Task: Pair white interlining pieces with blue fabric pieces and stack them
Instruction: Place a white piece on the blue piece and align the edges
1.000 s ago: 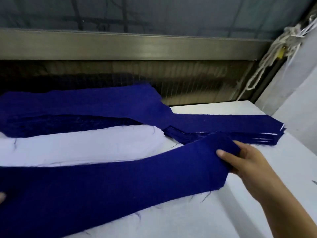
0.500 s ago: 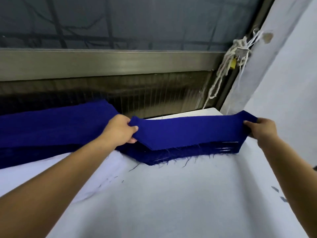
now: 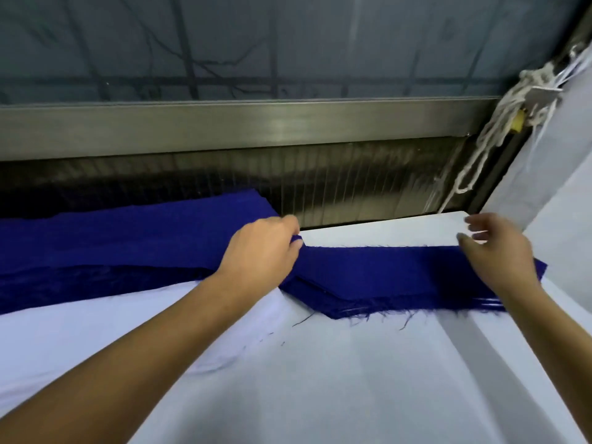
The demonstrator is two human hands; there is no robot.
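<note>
A stack of blue fabric pieces (image 3: 384,277) lies along the far side of the white table (image 3: 352,379), with frayed threads at its near edge. My left hand (image 3: 266,251) pinches the top blue piece at the stack's left end, fingers curled on its far corner. My right hand (image 3: 493,251) hovers over the stack's right end with fingers spread and blurred, holding nothing. A white interlining piece (image 3: 96,334) lies flat at the left, under my left forearm. More blue fabric (image 3: 112,238) stretches away to the far left.
A metal rail (image 3: 256,126) and a dark ribbed panel (image 3: 352,184) run behind the table. A knotted white cord (image 3: 493,129) hangs at the upper right beside a pale wall (image 3: 560,203). Bare white table surface fills the foreground.
The blue piece, held up by both hands earlier, now lies flat on the stack. My right hand has let go of its right end and opened. My left hand still grips the left end.
</note>
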